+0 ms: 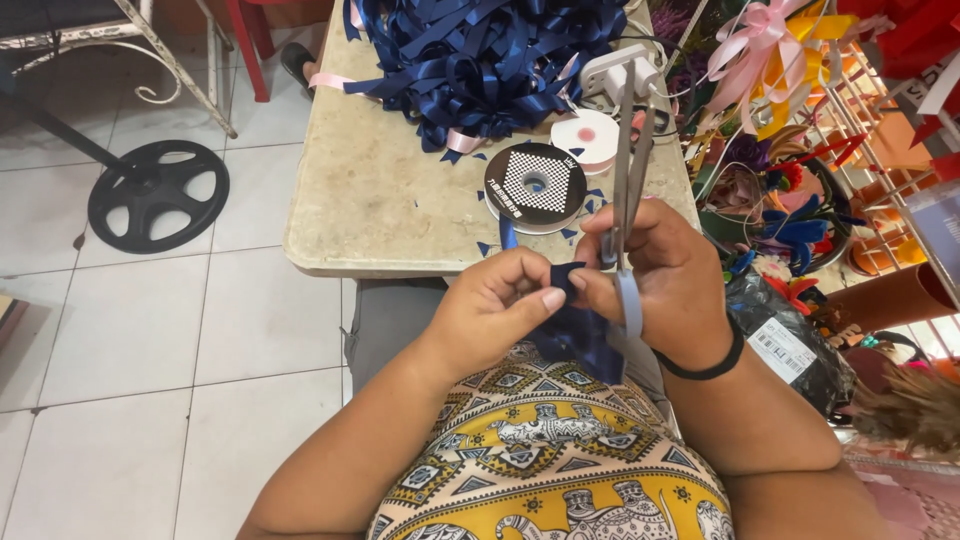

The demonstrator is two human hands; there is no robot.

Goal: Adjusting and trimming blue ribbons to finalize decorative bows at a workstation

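Note:
My left hand (500, 300) pinches a folded piece of navy blue ribbon (580, 335) between thumb and forefinger, just in front of my chest. My right hand (665, 275) meets it at the same fold and also holds a pair of long grey scissors (630, 170) that point up and away over the table edge. The ribbon's loose end hangs down toward my lap. A black ribbon spool (535, 185) with a checkered centre lies flat on the stone table (380, 190) just beyond my hands.
A big heap of navy ribbon loops (480, 60) covers the table's far end, with a white and pink tape roll (590, 135) beside it. Coloured bows and artificial flowers (770, 60) crowd the right. A black fan base (158, 195) sits on the tiled floor at left.

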